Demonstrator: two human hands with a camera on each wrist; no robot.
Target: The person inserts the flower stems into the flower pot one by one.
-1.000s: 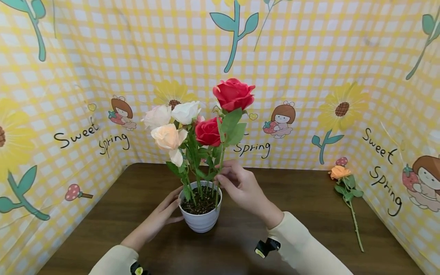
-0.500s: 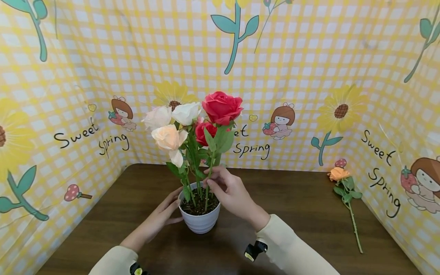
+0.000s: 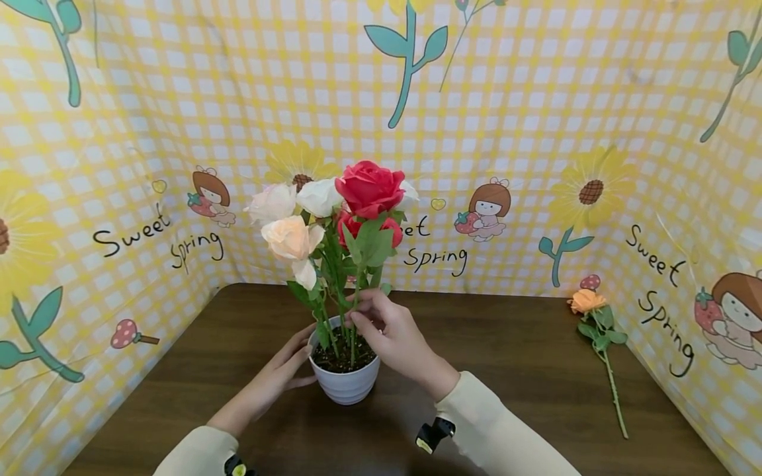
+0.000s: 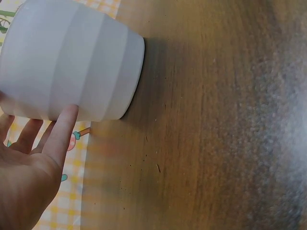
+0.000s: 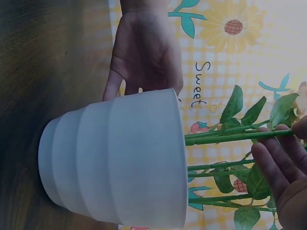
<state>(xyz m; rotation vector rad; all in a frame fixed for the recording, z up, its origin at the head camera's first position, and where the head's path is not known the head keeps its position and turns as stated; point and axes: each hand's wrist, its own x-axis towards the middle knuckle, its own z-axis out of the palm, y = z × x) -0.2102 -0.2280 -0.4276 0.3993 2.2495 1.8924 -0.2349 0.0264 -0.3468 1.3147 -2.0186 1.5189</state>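
In the head view, a white ribbed pot filled with dark soil stands on the table with several artificial roses in it. My left hand rests against the pot's left side, its fingers extended along the wall in the left wrist view. My right hand pinches the green stem of a tall red rose between thumb and fingers. That stem's lower end goes into the pot. Behind it are a second red rose and white roses; a peach rose leans left.
An orange rose with a long leafy stem lies on the dark wooden table at the right. A yellow checked cloth with printed flowers and figures encloses the back and sides.
My right hand has moved left and slightly down with the red rose, bringing its stem from the pot's right rim toward the middle. The left hand has stayed on the pot.
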